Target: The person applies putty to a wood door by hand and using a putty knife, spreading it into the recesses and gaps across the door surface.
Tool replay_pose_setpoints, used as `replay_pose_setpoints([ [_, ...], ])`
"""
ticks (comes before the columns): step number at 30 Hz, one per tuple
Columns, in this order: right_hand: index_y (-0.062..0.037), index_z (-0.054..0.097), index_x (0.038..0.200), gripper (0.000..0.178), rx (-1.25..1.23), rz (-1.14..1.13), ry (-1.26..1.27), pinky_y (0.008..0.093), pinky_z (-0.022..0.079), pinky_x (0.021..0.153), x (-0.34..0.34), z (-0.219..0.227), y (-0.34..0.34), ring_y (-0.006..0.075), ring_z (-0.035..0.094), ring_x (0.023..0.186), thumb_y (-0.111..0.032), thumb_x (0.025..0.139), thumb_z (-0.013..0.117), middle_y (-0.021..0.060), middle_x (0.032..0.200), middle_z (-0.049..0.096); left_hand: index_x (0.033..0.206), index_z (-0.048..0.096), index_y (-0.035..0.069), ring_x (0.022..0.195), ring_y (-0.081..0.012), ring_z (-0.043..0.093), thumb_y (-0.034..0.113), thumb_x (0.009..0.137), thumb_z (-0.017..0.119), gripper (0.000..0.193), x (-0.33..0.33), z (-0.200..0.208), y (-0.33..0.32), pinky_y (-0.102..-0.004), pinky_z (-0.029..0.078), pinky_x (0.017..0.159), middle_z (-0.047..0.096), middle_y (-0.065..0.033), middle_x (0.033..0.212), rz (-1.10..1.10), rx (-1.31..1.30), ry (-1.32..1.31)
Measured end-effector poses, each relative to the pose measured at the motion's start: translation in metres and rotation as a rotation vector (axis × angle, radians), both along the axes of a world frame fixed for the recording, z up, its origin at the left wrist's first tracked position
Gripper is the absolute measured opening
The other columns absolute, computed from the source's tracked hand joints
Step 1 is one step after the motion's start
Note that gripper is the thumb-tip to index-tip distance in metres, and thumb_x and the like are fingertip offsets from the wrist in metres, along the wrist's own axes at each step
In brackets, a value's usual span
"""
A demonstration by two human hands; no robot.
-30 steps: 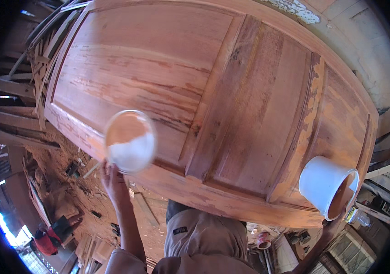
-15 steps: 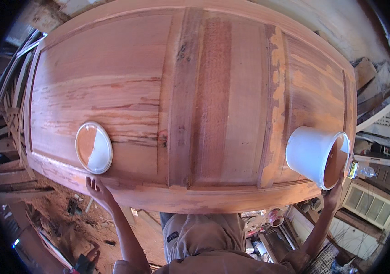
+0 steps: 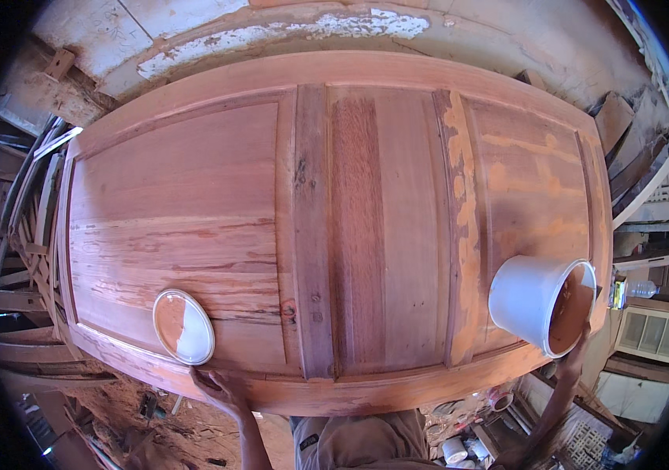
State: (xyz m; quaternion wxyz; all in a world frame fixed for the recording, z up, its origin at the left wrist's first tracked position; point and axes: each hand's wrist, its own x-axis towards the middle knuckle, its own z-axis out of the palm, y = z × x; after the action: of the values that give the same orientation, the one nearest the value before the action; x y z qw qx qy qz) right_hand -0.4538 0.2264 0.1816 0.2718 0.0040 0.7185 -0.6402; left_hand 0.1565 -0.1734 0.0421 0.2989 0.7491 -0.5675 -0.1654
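A large reddish-brown wooden panel door lies flat before me, orange filler smeared over its right part. Toward its near left edge rests a round white lid with orange-brown paste on one half. My left hand is at the lid's near rim, fingers apart and slightly bent; whether they touch it I cannot tell. A white plastic bucket stands tilted on the right end, its mouth facing right and toward me. Orange-brown paste coats its inside. My right hand grips the bucket's lower rim, its fingers partly hidden.
Stacked timber strips crowd the left side. Sawdust and scraps cover the ground below. A wall with peeling white paint runs behind the door. At the right are a clear plastic bottle and a louvred white frame.
The view has tilted up, so the door sits lower in the picture and more wall shows. My left hand has moved right along the near edge, toward the lid's rim. The right hand stays at the bucket.
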Motion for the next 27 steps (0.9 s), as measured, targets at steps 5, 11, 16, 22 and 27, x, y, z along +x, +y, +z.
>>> replay_pose_setpoints([
  [5,-0.0054,0.030,0.154,0.071,0.060,-0.128,0.004,0.0442,0.041,0.112,0.003,0.008,-0.023,0.0287,0.050,0.133,-0.053,0.104,0.043,0.0137,0.151,0.044,0.146,0.035,-0.009,0.138,-0.0387,0.041,0.037,0.106,0.048,0.062,0.002,0.002,0.003,-0.0463,0.030,0.118,0.042,-0.0273,0.148,0.022,-0.038,-0.007],
  [11,-0.0065,0.026,0.157,0.077,0.155,-0.095,-0.035,0.0455,0.042,0.111,-0.003,-0.010,-0.003,0.0286,0.048,0.135,-0.053,0.101,0.050,0.0130,0.153,0.040,0.143,0.039,-0.009,0.135,-0.0389,0.045,0.039,0.107,0.046,0.061,-0.005,0.018,-0.006,-0.0461,0.034,0.116,0.046,-0.0273,0.143,-0.013,-0.055,-0.089],
  [16,-0.0078,0.026,0.157,0.073,0.293,-0.272,-0.062,0.0444,0.044,0.109,0.015,0.002,-0.003,0.0275,0.050,0.132,-0.052,0.102,0.048,0.0119,0.152,0.042,0.141,0.040,-0.009,0.135,-0.0395,0.044,0.044,0.106,0.044,0.064,0.004,-0.005,-0.005,-0.0488,0.032,0.115,0.045,-0.0268,0.143,-0.006,-0.040,-0.027],
  [22,-0.0093,0.027,0.157,0.069,0.421,-0.345,-0.084,0.0431,0.046,0.105,0.008,-0.001,-0.008,0.0261,0.053,0.127,-0.050,0.103,0.045,0.0106,0.150,0.044,0.140,0.040,-0.010,0.137,-0.0390,0.040,0.041,0.106,0.040,0.061,0.009,-0.003,0.008,-0.0494,0.029,0.117,0.041,-0.0263,0.145,0.008,-0.032,-0.040],
  [27,-0.0106,0.028,0.157,0.066,0.438,-0.377,-0.063,0.0421,0.048,0.102,0.012,0.003,0.003,0.0249,0.056,0.124,-0.048,0.105,0.043,0.0095,0.148,0.046,0.141,0.039,-0.009,0.137,-0.0390,0.039,0.039,0.107,0.039,0.059,0.010,-0.004,0.007,-0.0493,0.029,0.117,0.041,-0.0260,0.146,0.018,-0.012,-0.076],
])
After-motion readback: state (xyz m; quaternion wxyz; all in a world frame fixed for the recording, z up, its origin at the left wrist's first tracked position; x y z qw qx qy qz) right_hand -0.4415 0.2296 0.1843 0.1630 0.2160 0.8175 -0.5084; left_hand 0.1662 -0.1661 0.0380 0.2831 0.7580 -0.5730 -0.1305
